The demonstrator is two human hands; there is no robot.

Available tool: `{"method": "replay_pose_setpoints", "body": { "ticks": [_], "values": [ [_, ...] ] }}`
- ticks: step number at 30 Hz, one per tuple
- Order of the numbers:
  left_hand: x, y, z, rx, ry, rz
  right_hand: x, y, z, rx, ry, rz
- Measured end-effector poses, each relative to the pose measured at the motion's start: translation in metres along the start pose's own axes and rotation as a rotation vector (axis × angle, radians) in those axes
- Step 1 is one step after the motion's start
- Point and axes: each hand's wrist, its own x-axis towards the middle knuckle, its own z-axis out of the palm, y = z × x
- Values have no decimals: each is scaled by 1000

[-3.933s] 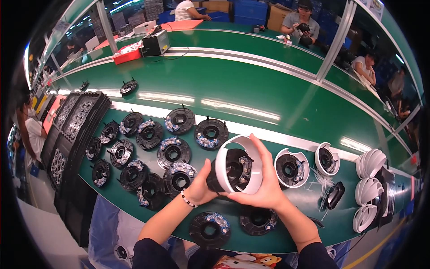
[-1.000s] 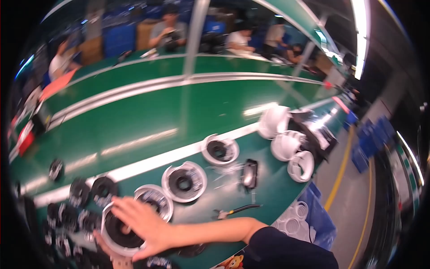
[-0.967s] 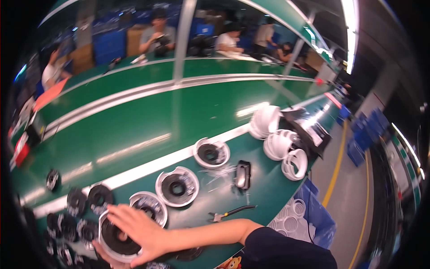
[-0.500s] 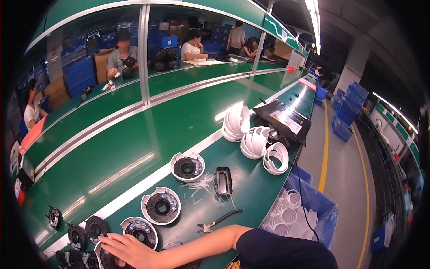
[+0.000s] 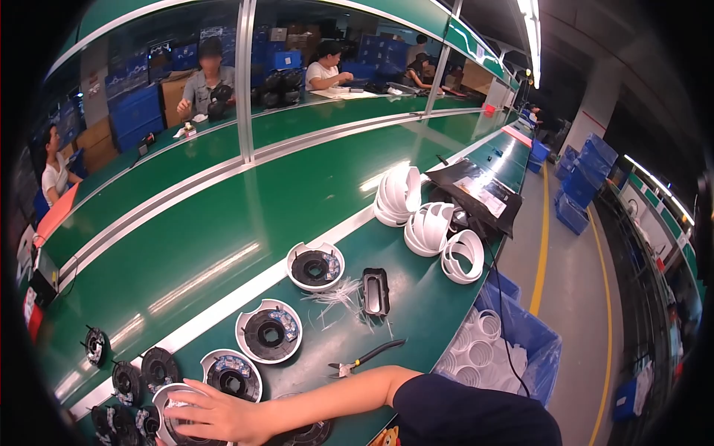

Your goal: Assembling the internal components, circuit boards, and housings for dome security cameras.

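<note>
right hand on white ring; label on black bag illegible

Lit by a long white ceiling tube; fitted with a long green-topped bench beside a grey floor with yellow lines.

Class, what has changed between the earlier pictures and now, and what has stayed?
The view has swung right, and the left hand no longer clearly shows. The row of two white-ringed assemblies now has a third assembly at its near end. The right hand, which held an assembly jointly with the left, now lies spread over one at lower left. The white ring stacks and black oblong case stayed put.
</note>
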Motion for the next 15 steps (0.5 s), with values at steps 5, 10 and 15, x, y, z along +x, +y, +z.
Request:
{"method": "replay_pose_setpoints", "body": {
  "ticks": [5,10,15],
  "values": [
    [9,16,24,-83,-40,-166,12,11,-11,179,-42,-228],
    [12,9,-1,558,-120,58,13,5,-18,115,3,-226],
    [15,-2,-26,891,-75,215,15,0,-17,88,32,-196]
  ]
}}
